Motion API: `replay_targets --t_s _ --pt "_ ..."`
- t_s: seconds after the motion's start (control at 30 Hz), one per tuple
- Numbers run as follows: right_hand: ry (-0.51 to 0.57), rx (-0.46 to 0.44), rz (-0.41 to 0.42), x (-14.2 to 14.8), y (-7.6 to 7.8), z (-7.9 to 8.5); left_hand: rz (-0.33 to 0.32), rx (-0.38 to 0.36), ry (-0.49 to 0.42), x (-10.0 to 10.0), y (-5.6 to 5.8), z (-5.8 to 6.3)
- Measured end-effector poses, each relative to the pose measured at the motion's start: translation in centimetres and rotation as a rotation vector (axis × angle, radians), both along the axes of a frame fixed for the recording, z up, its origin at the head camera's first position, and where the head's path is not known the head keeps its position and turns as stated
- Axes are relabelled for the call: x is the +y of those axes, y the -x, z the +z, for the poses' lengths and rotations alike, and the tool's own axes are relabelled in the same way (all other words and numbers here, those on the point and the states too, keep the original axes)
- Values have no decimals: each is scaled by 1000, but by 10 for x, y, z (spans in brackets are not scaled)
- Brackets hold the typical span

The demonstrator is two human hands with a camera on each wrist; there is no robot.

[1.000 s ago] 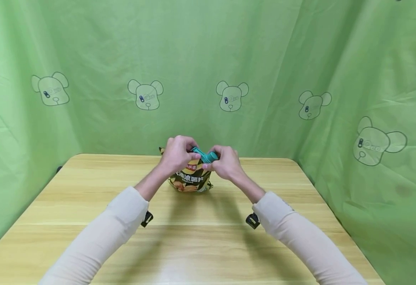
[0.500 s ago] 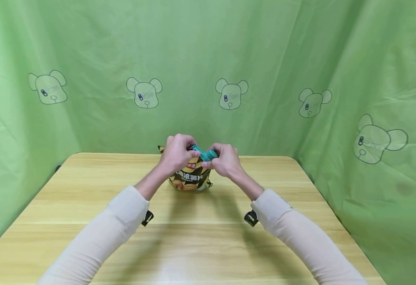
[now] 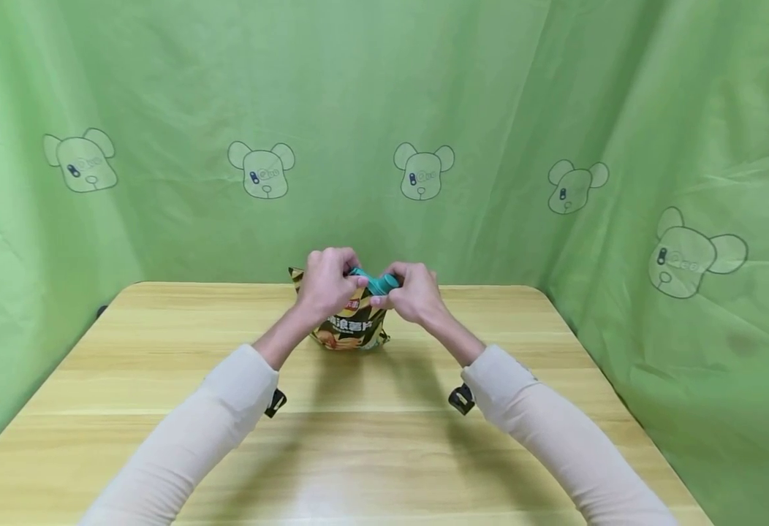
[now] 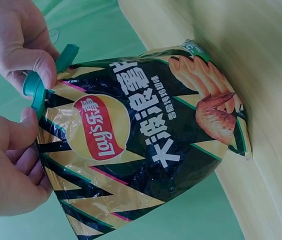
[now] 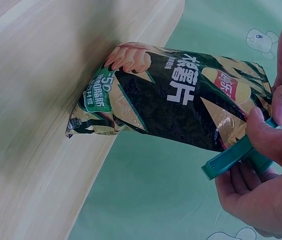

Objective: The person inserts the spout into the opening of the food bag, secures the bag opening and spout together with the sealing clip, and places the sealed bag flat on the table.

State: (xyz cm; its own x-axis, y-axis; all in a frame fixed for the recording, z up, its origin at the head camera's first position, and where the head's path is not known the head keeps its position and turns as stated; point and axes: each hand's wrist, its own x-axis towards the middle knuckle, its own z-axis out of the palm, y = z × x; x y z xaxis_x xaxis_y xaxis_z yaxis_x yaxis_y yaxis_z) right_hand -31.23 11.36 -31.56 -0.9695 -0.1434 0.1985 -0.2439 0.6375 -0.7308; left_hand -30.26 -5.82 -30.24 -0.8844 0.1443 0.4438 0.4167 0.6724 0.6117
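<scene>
A black and gold bag of potato chips (image 4: 146, 115) stands upright on the table, its top edge up between both hands. Along the right part of that edge lies a teal bag clip (image 5: 228, 156) with a round cap-like end (image 3: 389, 283). My left hand (image 3: 327, 283) pinches the bag's top together with the clip's left end, thumb in front. My right hand (image 3: 416, 294) grips the clip around its round end, thumb on the near side and fingers behind. The bag's upper left is partly covered by the left hand in the head view.
The light wooden table (image 3: 371, 453) extends toward me and to both sides. Behind and beside it hangs a green curtain (image 3: 338, 88) printed with bear heads. Black wrist mounts (image 3: 462, 399) stick out below the sleeves.
Both hands keep their places on the bag and clip. The clip's two bars, slightly apart earlier, look closer together now. The whole head view has shifted slightly.
</scene>
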Motion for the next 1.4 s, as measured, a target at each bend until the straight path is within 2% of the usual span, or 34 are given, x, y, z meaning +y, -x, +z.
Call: replay_targets --t_s 0.13,0.37,0.6,0.93,1.23,1.4 --pt "-11 6 15 0 2 1 6 6 3 1 -1 0" --pt "2 -6 66 5 4 1 -29 -10 47 -1 -3 5" --pt "-11 -13 82 8 2 1 -45 -26 76 -5 -4 7" --pt "-26 -29 88 17 -1 -3 -27 -54 60 -10 -9 9" --pt "12 -68 104 31 2 -16 7 -97 95 -18 -13 14" --pt "35 -87 85 35 1 -20 13 -107 82 -21 -14 14"
